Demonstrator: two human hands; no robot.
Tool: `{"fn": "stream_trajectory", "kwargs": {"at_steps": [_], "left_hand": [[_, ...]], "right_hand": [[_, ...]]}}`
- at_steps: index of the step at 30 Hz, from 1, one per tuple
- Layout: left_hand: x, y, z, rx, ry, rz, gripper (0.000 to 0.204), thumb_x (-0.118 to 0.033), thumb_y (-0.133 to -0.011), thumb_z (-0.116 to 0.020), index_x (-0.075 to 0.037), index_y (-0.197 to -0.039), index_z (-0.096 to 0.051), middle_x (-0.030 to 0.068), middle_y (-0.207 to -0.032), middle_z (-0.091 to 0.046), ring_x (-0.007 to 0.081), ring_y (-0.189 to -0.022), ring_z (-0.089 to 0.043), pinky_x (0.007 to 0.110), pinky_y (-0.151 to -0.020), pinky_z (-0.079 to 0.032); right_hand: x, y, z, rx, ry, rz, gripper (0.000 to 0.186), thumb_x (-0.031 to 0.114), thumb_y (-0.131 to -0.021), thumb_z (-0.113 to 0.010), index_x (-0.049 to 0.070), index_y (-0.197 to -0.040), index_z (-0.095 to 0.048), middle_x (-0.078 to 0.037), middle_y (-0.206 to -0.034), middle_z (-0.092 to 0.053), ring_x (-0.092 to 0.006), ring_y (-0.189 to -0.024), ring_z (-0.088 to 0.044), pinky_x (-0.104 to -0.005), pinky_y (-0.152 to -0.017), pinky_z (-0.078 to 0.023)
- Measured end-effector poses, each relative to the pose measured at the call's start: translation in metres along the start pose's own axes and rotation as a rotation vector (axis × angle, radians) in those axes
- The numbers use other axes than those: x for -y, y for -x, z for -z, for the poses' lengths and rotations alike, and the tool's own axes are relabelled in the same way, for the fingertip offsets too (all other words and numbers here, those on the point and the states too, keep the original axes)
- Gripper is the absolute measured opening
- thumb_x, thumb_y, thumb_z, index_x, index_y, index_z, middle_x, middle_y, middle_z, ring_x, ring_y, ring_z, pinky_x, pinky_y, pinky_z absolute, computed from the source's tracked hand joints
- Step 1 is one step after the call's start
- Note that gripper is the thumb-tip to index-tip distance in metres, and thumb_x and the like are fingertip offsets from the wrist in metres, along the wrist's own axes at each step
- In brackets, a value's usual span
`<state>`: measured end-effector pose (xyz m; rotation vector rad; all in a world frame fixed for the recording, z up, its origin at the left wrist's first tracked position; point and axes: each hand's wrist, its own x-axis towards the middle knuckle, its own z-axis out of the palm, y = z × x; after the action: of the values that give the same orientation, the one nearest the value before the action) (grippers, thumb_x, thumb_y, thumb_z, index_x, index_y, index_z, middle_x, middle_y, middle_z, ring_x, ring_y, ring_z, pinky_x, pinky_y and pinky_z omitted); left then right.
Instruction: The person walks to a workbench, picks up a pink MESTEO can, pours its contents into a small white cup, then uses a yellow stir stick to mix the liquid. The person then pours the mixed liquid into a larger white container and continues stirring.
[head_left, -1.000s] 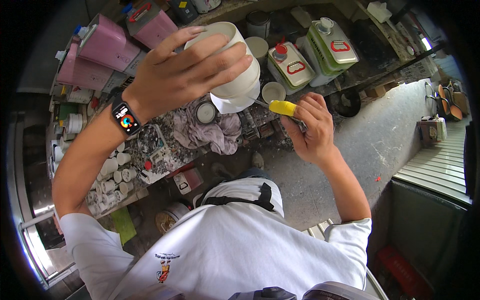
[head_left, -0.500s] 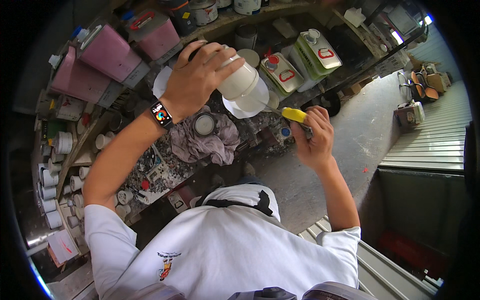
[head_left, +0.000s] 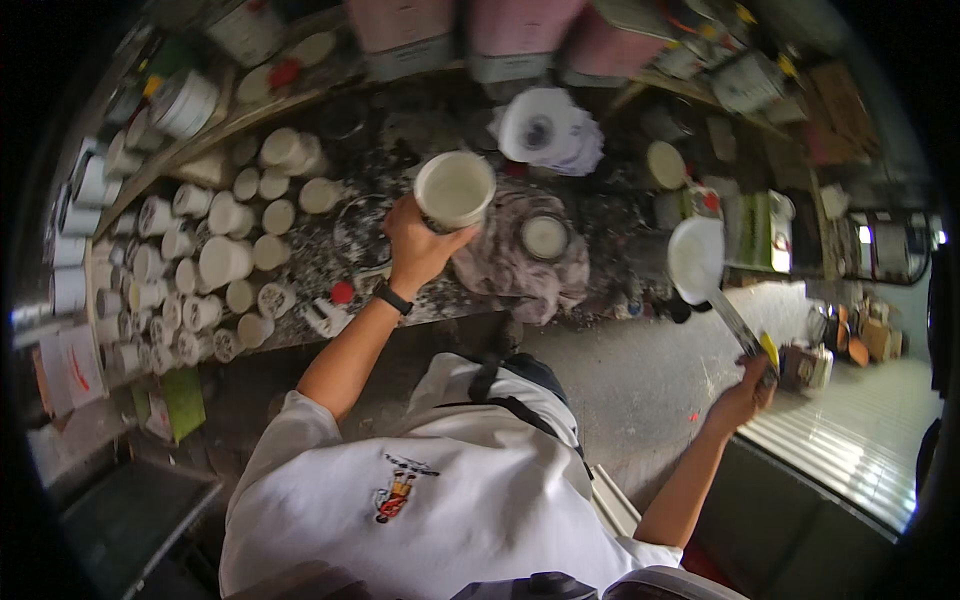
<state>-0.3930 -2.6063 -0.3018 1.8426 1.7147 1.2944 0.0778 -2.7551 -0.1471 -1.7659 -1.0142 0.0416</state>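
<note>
My left hand (head_left: 418, 245) is wrapped round a white plastic tub (head_left: 462, 184) and holds it over the bench, its open mouth facing up at me. The tub's inside looks pale; I cannot make out how full it is. Off to the right, my right hand (head_left: 738, 402) grips a yellow-handled tool with a long, flat metal blade (head_left: 736, 324). The blade's far end meets a white bowl (head_left: 697, 258); whether it carries the bowl or only overlaps it, I cannot tell. A crumpled greyish cloth (head_left: 515, 275) lies right of the tub, with a round jar (head_left: 545, 237) on it.
Several white tubs (head_left: 225, 262) crowd the bench's left side. Another white bowl (head_left: 535, 125) sits on white sheets at the back, below pink jerrycans (head_left: 510, 35). A green and white can (head_left: 765, 232) stands at the right. The bench (head_left: 410, 298) is paint-spattered.
My view has swung left. The left hand has gone from tilting the tub at the tool to holding it mouth up. My right hand has moved away to the right with the tool.
</note>
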Motion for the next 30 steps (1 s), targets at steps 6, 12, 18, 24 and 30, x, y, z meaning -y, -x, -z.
{"fn": "stream_trajectory", "kwargs": {"at_steps": [6, 12, 18, 24, 30], "left_hand": [[0.136, 0.074, 0.055, -0.103, -0.395, 0.154, 0.073, -0.046, -0.072, -0.096, -0.007, -0.127, -0.068, 0.0167, -0.122, -0.068, 0.0393, -0.120, -0.059, 0.060, -0.094, -0.045], [0.177, 0.101, 0.026, -0.063, -0.338, 0.357, 0.090, -0.054, -0.075, -0.092, -0.009, -0.146, -0.058, 0.0187, -0.146, -0.056, 0.0425, -0.139, -0.045, 0.071, -0.110, -0.037], [0.128, 0.151, 0.034, -0.204, -0.492, 0.374, 0.085, -0.027, -0.081, -0.089, -0.008, -0.152, -0.046, 0.0220, -0.150, -0.044, 0.0457, -0.144, -0.037, 0.065, -0.115, -0.031], [-0.029, 0.146, -0.022, 0.024, -0.037, 0.171, 0.054, -0.009, -0.083, -0.081, -0.006, -0.132, -0.058, 0.0157, -0.121, -0.060, 0.0361, -0.110, -0.059, 0.046, -0.095, -0.048], [-0.216, 0.050, -0.117, 0.361, 0.108, -0.491, 0.035, -0.018, -0.086, -0.085, -0.011, -0.118, -0.071, 0.0039, -0.088, -0.069, 0.0256, -0.073, -0.067, 0.037, -0.065, -0.055]], "right_hand": [[0.022, 0.003, -0.004, 0.044, 0.038, 0.034, 0.030, 0.029, -0.112, -0.057, 0.002, -0.112, -0.073, -0.002, -0.086, -0.067, -0.0121, -0.084, -0.058, -0.0320, -0.083, -0.045], [0.033, -0.001, -0.006, 0.121, -0.074, 0.196, 0.021, 0.019, -0.109, -0.063, 0.000, -0.113, -0.070, -0.003, -0.088, -0.072, -0.0105, -0.080, -0.065, -0.0273, -0.074, -0.050], [0.036, -0.005, -0.003, 0.221, 0.125, 0.294, 0.019, 0.014, -0.104, -0.064, -0.003, -0.107, -0.072, -0.008, -0.082, -0.074, -0.0144, -0.073, -0.068, -0.0299, -0.070, -0.052], [-0.008, -0.040, 0.002, 0.199, -0.160, 0.142, 0.021, 0.017, -0.107, -0.063, -0.001, -0.111, -0.071, -0.005, -0.083, -0.072, -0.0132, -0.074, -0.066, -0.0298, -0.070, -0.051], [-0.070, -0.103, 0.009, 0.144, -0.790, -0.272, 0.024, 0.018, -0.109, -0.062, 0.001, -0.124, -0.067, -0.003, -0.095, -0.071, -0.0109, -0.078, -0.064, -0.0299, -0.076, -0.052]]}}
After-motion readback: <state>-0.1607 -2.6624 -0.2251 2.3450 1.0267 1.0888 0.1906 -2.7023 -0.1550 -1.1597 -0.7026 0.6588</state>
